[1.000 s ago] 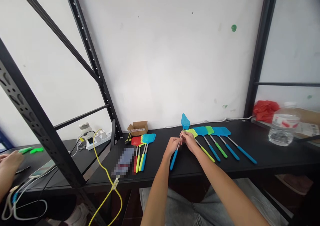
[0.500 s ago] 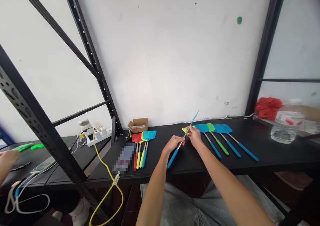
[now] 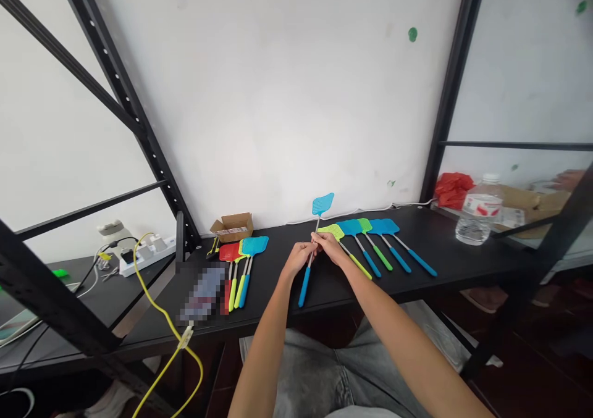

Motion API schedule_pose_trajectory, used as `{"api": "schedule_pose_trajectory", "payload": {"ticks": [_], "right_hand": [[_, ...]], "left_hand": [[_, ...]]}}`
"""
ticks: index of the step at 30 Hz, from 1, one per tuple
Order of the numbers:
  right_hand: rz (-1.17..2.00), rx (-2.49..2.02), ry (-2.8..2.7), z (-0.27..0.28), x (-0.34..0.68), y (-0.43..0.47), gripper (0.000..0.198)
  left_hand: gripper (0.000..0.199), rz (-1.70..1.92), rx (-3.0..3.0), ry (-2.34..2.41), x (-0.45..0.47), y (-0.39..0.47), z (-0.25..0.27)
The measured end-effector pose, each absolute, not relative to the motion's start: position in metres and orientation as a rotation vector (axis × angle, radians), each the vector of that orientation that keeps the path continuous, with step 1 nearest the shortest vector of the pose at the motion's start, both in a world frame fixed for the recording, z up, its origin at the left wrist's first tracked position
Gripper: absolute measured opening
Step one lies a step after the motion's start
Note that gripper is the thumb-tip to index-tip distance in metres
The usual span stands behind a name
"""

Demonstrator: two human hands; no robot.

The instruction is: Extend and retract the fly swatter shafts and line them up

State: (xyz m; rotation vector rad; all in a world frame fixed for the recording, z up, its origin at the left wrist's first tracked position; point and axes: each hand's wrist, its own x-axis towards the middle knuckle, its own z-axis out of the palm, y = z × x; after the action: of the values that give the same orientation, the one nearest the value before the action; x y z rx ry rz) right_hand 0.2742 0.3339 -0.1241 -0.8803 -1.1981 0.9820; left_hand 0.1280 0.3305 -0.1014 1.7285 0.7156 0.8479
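A blue fly swatter [image 3: 323,204] stands tilted over the black shelf, its head up and its blue handle pointing down toward me. My left hand [image 3: 301,257] is closed on its metal shaft, just above the handle. Higher up the same shaft, my right hand [image 3: 327,246] pinches it below the head. Right of my hands lies a fanned row of swatters, with a yellow-green one [image 3: 356,261] nearest, then blue ones [image 3: 370,262] and a green one [image 3: 382,257]. To the left, a red swatter [image 3: 229,252], yellow ones and a blue one [image 3: 254,245] lie overlapping.
A small open cardboard box [image 3: 234,228] sits at the back left. Near it are a power strip [image 3: 148,256], a yellow cable [image 3: 160,310] and a blurred flat object [image 3: 204,294]. A water bottle [image 3: 479,211] and red plastic bag [image 3: 453,189] stand right, beside black rack posts.
The held swatter has turned from edge-on to showing its flat head, and stands more upright. My hands have come closer together. The view has shifted right.
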Motion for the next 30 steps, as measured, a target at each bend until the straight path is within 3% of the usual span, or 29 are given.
{"api": "schedule_pose_trajectory", "payload": {"ticks": [16,24,30], "right_hand": [[0.938,-0.748,-0.764,-0.127,0.288,0.346,0.049],[1.011,-0.662,-0.716,-0.123,0.286,0.339,0.044],[1.056,-0.668,-0.714,-0.123,0.282,0.338,0.041]], "left_hand": [[0.043,0.67,1.757,0.641,0.12,0.33,-0.096],[0.035,0.921,0.96,0.281,0.114,0.336,-0.101],[0.023,1.028,0.902,0.334,0.114,0.342,-0.106]]}}
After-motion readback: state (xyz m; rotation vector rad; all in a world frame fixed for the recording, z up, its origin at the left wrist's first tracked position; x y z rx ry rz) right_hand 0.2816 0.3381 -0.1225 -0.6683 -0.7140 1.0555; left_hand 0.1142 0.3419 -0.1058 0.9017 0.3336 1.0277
